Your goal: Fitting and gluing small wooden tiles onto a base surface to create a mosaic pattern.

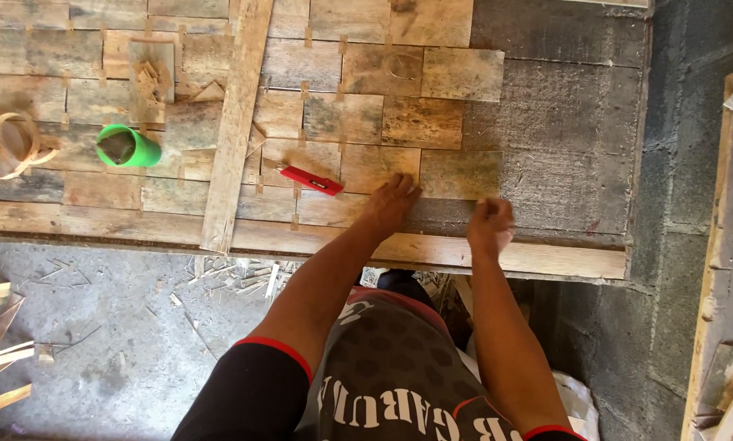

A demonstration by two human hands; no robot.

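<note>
Fingers (406, 186) touch veneer sheet (460, 174) near red cutter (311, 180).

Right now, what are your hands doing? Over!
Left hand flat on the wooden tiles. Right hand curled on the bare board, nothing visible in it. Red cutter lying left of the hands, untouched.

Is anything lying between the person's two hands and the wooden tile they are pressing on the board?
Nothing visible does. The left hand rests flat on the tile at its corner, and the right hand sits at its lower edge. The red cutter lies off to the side.
</note>
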